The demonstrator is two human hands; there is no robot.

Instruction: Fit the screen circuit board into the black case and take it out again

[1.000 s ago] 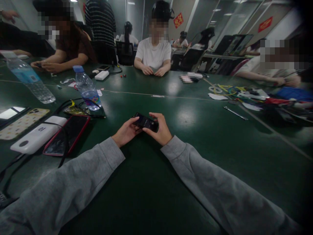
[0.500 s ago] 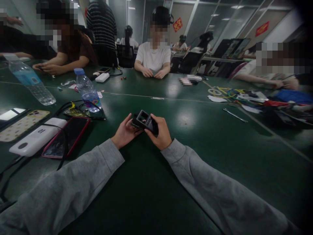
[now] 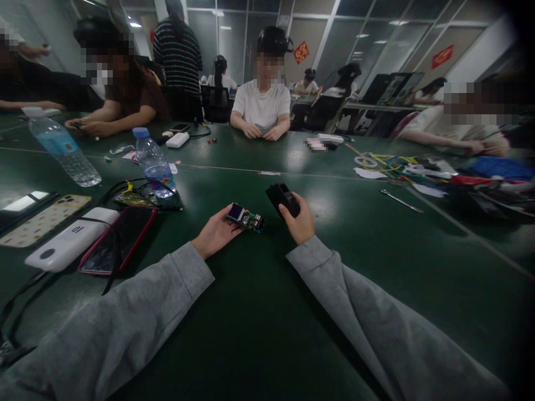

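A green circuit board (image 3: 252,220) with a small dark screen lies across the fingers of my left hand (image 3: 218,229), which holds it at its left end above the green table (image 3: 251,312). To the right, my right hand (image 3: 301,220) grips a black plastic casing (image 3: 283,200) between thumb and fingers, tilted, with an opening in its top. The board and the casing are apart, with a gap between them.
On the left are a red-edged phone (image 3: 118,240), a white power bank (image 3: 71,239), a patterned phone (image 3: 45,220), cables and two bottles (image 3: 155,164). A wrench (image 3: 401,200) and a cable pile (image 3: 443,167) lie right. Several people sit around.
The black casing has come off the circuit board, which is now exposed in my left hand. My right hand has moved right with the casing. The view has tilted slightly up.
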